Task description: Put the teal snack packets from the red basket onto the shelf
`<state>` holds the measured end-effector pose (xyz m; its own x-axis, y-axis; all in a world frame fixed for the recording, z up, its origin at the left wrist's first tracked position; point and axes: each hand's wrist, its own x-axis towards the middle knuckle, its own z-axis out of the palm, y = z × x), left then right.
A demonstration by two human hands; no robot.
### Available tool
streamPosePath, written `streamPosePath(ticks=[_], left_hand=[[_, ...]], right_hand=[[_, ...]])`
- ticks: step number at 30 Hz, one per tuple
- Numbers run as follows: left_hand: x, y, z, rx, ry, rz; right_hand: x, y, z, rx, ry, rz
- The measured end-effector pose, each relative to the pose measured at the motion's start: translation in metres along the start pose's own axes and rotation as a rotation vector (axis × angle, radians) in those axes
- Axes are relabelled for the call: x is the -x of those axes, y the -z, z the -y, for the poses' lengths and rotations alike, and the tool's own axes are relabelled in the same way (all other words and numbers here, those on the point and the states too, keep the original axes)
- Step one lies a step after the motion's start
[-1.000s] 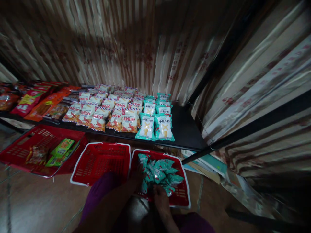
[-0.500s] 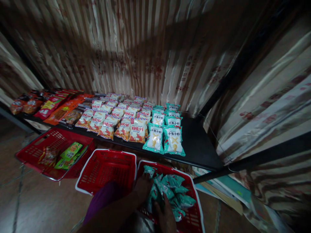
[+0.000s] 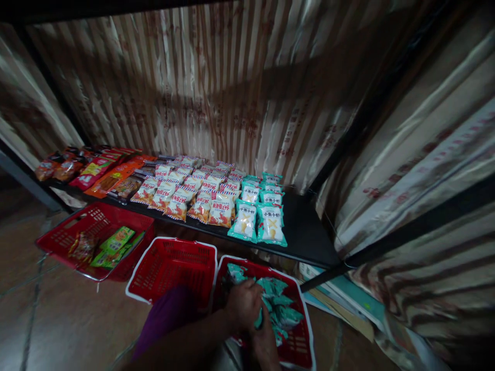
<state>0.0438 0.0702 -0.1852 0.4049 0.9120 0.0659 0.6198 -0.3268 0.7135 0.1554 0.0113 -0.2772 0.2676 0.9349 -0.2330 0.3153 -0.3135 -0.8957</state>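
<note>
Several teal snack bags lie in the right red basket. Over this basket my left hand is closed, its fingers curled near a bit of teal packaging. My right hand is just below and right of it, close against the same teal packaging. The two hands meet, and most of what is between them is hidden. On the black shelf behind, teal and white bags lie in two columns at the right end, beside rows of orange and white bags.
A red basket with nothing visible inside is in the middle. The left red basket holds green packs. Orange and red packs lie on the shelf's left. A slanting black post and flat boards are at right.
My left hand has moved right and my right hand up, so they now meet over the teal bags. The view has shifted slightly.
</note>
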Motion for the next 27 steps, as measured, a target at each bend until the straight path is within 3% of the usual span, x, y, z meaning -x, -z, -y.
streamPosePath(ticks=[3, 6, 9, 18, 25, 27], left_hand=[[-0.004, 0.027, -0.015, 0.107, -0.016, -0.108], [-0.014, 0.053, -0.019, 0.263, 0.124, -0.238], [-0.023, 0.069, -0.015, 0.358, 0.207, -0.235], [-0.009, 0.097, -0.026, 0.759, 0.324, -0.167], [0.010, 0.114, -0.045, 0.869, 0.316, -0.171], [0.015, 0.116, -0.053, 0.857, 0.282, -0.203]], right_hand=[[0.006, 0.022, 0.040, 0.024, -0.018, 0.015], [0.009, 0.044, 0.076, -0.101, -0.009, 0.074], [0.011, 0.059, 0.096, -0.289, -0.040, 0.169], [0.041, 0.057, 0.122, -0.562, -0.189, 0.184], [0.066, 0.057, 0.140, -0.534, -0.115, 0.289], [0.065, 0.059, 0.147, -0.585, -0.049, 0.263]])
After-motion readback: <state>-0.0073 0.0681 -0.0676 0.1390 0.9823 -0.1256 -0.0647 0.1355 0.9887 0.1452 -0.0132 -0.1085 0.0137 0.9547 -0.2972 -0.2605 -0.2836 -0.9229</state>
